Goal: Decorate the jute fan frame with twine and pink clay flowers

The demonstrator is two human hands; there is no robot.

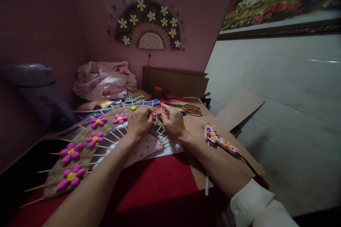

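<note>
A half-round fan of coiled jute twine (77,142) with thin wooden sticks through it lies on the table. Pink flowers with yellow centres (71,151) sit along its band, and a lone yellow disc (133,108) lies near its top. My left hand (140,122) is closed in a pinch over the band. My right hand (172,121) meets it from the right, thumb and index finger pinched. Between the fingertips shows a small pink flower piece (154,116), mostly hidden. Below the hands is the fan's pale dotted inner panel (149,148).
On the cardboard at right lies a flower-patterned glue gun (220,140) with its cord. Scissors (192,109) lie behind my right hand. Bunched pink cloth (105,81) and folded cardboard (174,81) stand at the back. A finished-looking fan (151,25) hangs on the pink board.
</note>
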